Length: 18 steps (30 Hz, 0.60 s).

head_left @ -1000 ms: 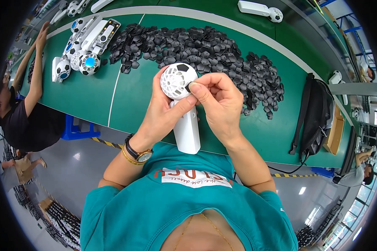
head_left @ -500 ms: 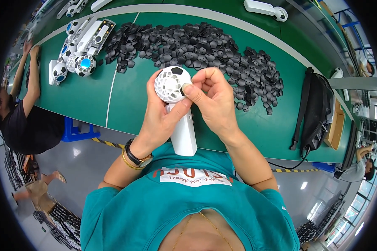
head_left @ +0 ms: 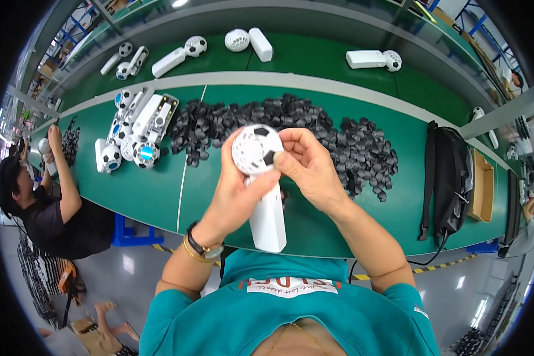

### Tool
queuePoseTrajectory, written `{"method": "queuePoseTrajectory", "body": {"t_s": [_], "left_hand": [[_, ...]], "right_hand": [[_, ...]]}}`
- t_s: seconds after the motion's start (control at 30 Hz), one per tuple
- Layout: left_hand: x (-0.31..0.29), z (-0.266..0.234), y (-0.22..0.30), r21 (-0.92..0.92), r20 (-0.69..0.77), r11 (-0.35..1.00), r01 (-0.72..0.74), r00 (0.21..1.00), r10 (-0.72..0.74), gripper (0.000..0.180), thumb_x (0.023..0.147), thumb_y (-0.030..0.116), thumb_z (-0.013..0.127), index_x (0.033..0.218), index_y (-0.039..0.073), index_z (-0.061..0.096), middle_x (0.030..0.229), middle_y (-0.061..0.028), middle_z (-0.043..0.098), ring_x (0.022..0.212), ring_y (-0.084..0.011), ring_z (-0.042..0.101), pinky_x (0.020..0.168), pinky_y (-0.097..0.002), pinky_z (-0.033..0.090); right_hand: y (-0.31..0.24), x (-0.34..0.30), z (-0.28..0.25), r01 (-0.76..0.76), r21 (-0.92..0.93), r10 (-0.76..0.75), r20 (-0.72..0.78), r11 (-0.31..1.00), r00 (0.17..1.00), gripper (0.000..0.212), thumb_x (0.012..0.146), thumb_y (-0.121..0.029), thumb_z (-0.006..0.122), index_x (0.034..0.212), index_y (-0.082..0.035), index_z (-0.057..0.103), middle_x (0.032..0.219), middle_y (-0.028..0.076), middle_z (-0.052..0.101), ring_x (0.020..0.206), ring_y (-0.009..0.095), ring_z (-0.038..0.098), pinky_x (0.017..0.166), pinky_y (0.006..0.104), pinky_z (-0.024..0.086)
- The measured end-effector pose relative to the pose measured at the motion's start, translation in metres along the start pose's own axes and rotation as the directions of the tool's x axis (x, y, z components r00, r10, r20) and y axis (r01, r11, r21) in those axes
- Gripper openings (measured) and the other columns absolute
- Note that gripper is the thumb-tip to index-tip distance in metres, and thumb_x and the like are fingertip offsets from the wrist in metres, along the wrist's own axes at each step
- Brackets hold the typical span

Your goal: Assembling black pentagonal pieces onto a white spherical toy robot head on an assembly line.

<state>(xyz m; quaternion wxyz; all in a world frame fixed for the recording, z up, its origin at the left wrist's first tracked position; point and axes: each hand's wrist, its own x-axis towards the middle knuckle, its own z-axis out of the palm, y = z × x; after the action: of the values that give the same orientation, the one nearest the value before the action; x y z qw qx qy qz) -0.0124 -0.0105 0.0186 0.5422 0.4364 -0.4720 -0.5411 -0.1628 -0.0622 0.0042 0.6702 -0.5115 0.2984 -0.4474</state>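
A white handheld fan [head_left: 267,219] with a football-patterned round head [head_left: 255,148] is held upright over the table's near edge. My left hand [head_left: 234,193] is closed round the head's left side and the neck, its thumb lying across the neck. At the right side of the head, my right hand [head_left: 311,169] has its thumb pressed on a black pentagonal piece [head_left: 269,158] with the other fingers curled. Another black pentagon sits at the top of the head. A wide heap of loose black pentagonal pieces [head_left: 368,157] lies beyond my hands.
Several white fans and parts [head_left: 145,154] are piled on the green table [head_left: 207,196] at left. More fans [head_left: 368,59] lie on the green surface behind. A black backpack [head_left: 451,184] and a cardboard box [head_left: 482,187] stand at right. A co-worker [head_left: 47,196] sits at far left.
The view has tilted up, so the table and hands appear lower and more of the back surface shows. Both hands stay on the fan, whose head appears slightly turned.
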Motion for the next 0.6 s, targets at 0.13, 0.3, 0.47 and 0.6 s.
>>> {"method": "queuePoseTrajectory", "body": {"t_s": [0.13, 0.3, 0.47, 0.6], "left_hand": [[0.075, 0.002, 0.012, -0.187, -0.006, 0.982, -0.029, 1.0, 0.029, 0.069, 0.088, 0.01, 0.063, 0.137, -0.001, 0.016, 0.121, -0.0117, 0.048, 0.108, -0.0174, 0.053, 0.09, -0.0289, 0.047], [0.165, 0.003, -0.007, -0.028, 0.031, 0.997, -0.074, 0.997, 0.075, 0.07, 0.089, 0.021, 0.063, 0.139, 0.0, 0.019, 0.123, -0.0136, 0.048, 0.11, -0.0205, 0.053, 0.092, -0.0316, 0.045], [0.244, -0.041, -0.028, 0.831, 0.08, 0.449, -0.33, 0.868, 0.49, 0.073, 0.081, 0.03, 0.07, 0.138, 0.004, 0.034, 0.138, -0.0241, 0.035, 0.124, -0.0357, 0.042, 0.099, -0.0434, 0.041], [0.293, -0.065, -0.048, 0.959, -0.03, 0.26, -0.111, 0.874, 0.486, 0.077, 0.075, 0.032, 0.075, 0.138, 0.008, 0.039, 0.142, -0.0279, 0.03, 0.127, -0.0446, 0.036, 0.103, -0.0451, 0.036]], "right_hand": [[0.001, 0.005, -0.012, 0.046, -0.043, -0.045, 0.021, 0.998, 0.999, 0.043, 0.091, -0.021, 0.063, 0.122, 0.002, 0.044, 0.099, 0.006, 0.06, 0.079, 0.009, 0.059, 0.067, 0.0209, 0.049], [-0.025, 0.039, -0.032, -0.161, -0.361, 0.134, -0.099, 0.919, 0.986, 0.042, 0.091, -0.02, 0.06, 0.123, 0.001, 0.044, 0.091, 0.007, 0.063, 0.062, 0.008, 0.059, 0.048, 0.0198, 0.045], [-0.035, 0.123, -0.104, -0.248, -0.252, 0.181, -0.262, 0.936, 0.948, 0.037, 0.091, -0.026, 0.059, 0.116, -0.002, 0.049, 0.086, 0.007, 0.064, 0.05, 0.005, 0.049, 0.038, 0.0185, 0.035], [-0.035, 0.173, -0.168, -0.324, -0.295, 0.163, -0.46, 0.899, 0.873, 0.034, 0.091, -0.028, 0.058, 0.113, -0.002, 0.051, 0.086, 0.007, 0.064, 0.051, 0.005, 0.047, 0.038, 0.0185, 0.035]]}}
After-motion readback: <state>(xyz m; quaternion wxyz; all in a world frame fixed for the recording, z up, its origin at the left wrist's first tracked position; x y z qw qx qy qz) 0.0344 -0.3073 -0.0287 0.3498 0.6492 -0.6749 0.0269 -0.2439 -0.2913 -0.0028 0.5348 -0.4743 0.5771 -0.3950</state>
